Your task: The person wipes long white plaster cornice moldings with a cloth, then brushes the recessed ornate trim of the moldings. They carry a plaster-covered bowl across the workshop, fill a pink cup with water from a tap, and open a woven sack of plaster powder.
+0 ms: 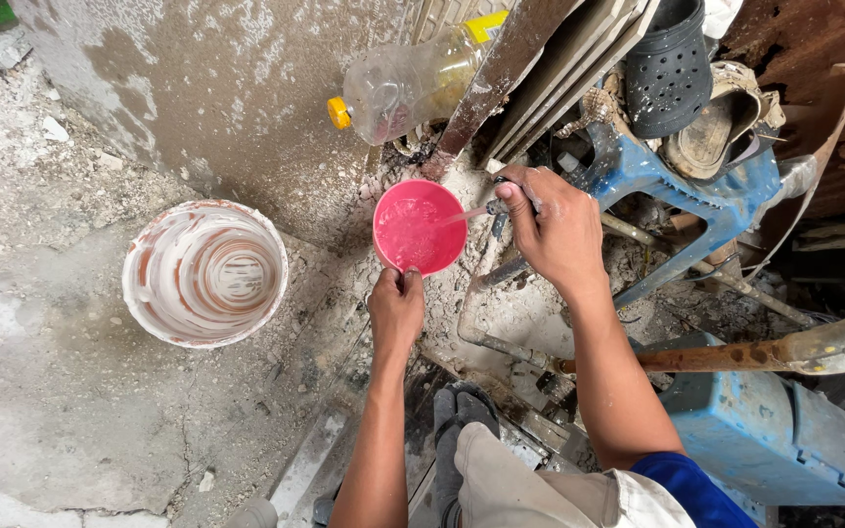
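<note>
Head view first, and it is the only one you have. Your left hand point(396, 311) pinches the near rim of a small pink cup point(420, 226) that sits low on the rubble-strewn floor point(61, 391), just in front of a stained wall point(237, 88). Your right hand point(555, 230) is closed around what looks like a tap or hose end point(497, 207), and a thin stream runs from it into the cup; the fitting is mostly hidden by your fingers point(507, 190), so its exact kind is hard to tell.

Pink liquid already fills much of the cup, so judge it as light plastic with a sloshing load: thin-walled, likely to flex if squeezed, and wet enough at the rim to be slippery. A rim pinch steadies it, but for lifting, wrap your fingers around the wall lower down and keep it level.

To the left, well apart from the cup, stands a white bucket point(205, 273) smeared with paint, open and upright. Behind the cup a clear plastic bottle point(403, 83) with a yellow cap lies tilted against leaning boards point(520, 68). A blue plastic chair point(677, 181) carrying worn sandals point(672, 64) stands beyond your right hand.
</note>
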